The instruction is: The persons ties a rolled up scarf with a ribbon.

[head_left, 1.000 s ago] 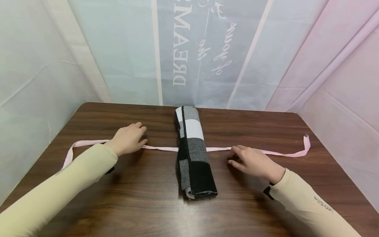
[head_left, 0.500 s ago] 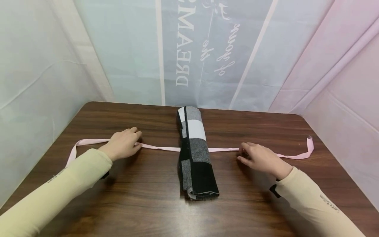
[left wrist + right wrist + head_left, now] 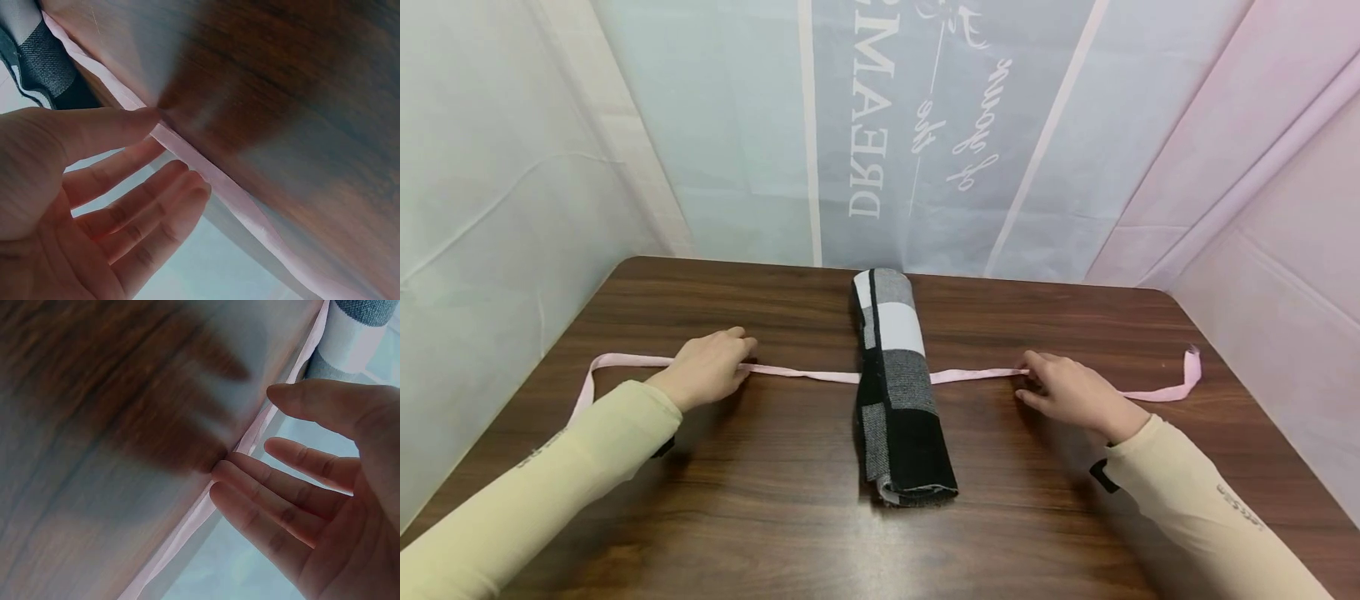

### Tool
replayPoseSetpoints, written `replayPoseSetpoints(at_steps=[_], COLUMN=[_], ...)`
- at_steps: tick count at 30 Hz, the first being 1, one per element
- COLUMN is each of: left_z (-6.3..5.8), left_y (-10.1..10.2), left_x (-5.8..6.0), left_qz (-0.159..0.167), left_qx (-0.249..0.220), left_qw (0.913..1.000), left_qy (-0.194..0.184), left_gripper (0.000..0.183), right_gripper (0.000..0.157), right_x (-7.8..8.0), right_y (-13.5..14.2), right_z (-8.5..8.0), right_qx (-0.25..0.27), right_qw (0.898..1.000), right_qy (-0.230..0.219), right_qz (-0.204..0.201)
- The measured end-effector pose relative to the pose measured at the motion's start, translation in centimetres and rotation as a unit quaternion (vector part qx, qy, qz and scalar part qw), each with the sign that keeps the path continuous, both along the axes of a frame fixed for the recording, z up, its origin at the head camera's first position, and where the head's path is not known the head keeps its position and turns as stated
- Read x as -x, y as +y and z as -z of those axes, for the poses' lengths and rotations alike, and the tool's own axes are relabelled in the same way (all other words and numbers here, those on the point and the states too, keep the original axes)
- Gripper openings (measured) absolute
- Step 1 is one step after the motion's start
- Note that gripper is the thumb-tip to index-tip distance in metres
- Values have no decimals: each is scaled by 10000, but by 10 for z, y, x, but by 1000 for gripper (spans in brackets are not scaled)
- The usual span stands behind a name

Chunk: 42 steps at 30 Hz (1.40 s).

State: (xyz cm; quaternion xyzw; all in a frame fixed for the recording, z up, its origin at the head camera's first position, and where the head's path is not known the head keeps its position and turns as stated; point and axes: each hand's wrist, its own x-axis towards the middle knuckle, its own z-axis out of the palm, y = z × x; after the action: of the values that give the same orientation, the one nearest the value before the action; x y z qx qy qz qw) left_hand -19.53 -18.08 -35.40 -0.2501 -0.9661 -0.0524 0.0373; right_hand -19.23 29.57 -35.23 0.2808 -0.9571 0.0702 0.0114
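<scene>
My L sleeve (image 3: 561, 492), lower left of frame, is pale yellow; R sleeve (image 3: 1195, 508), lower right, more beige. Small dk lettering (image 3: 1240, 507) on ea., too blurry to read. Blk straps (image 3: 1103, 476) under both cuffs (image 3: 658, 404).

The left hand (image 3: 706, 368) and right hand (image 3: 1075, 396) have moved farther from the roll (image 3: 901, 379).

Pink ribbon (image 3: 827, 377) runs under rolled blk/wht/gry cloth (image 3: 904, 382).

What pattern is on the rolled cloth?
The rolled black, grey and white cloth is checked; clearest in head view.
</scene>
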Motion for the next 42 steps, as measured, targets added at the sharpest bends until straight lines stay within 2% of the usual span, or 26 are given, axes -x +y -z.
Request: replayPoseSetpoints(at_steps=[7,13,18,22,26,29,33,37,42], left_z=[2,2,2,2,1,-1,-5,-9,-11], left_y=[-3,-5,-8,-8,-7,-7,-6,-5,0], left_x=[1,3,5,6,8,10,11,12,16], left_qz=[-125,-153,-277,-330,-439,-584,-798,-1107,-1403], left_qx=[-210,-335,-398,-459,-591,-725,-1009,-1521,-2099], left_qw=[9997,9992,9985,9981,9973,9956,9917,9821,9676], left_qy=[-76,-179,-258,-249,-67,59,-30,-130,-39], left_gripper=[11,14,17,17,14,12,8,5,8], right_gripper=[18,15,7,5,4,2,5,7,8], right_x=[5,8,11,15,18,19,20,22,21], right_y=[3,7,6,4,4,5,5,5,0], right_z=[-3,-1,0,2,1,0,-2,-4,-9], right_qx=[-188,-218,-177,-109,22,218,652,1175,1840], right_qw=[9996,9994,9986,9973,9957,9936,9887,9820,9695], right_qy=[-144,51,53,106,164,126,82,148,358], right_qz=[178,252,501,717,909,1098,1345,1471,1576])
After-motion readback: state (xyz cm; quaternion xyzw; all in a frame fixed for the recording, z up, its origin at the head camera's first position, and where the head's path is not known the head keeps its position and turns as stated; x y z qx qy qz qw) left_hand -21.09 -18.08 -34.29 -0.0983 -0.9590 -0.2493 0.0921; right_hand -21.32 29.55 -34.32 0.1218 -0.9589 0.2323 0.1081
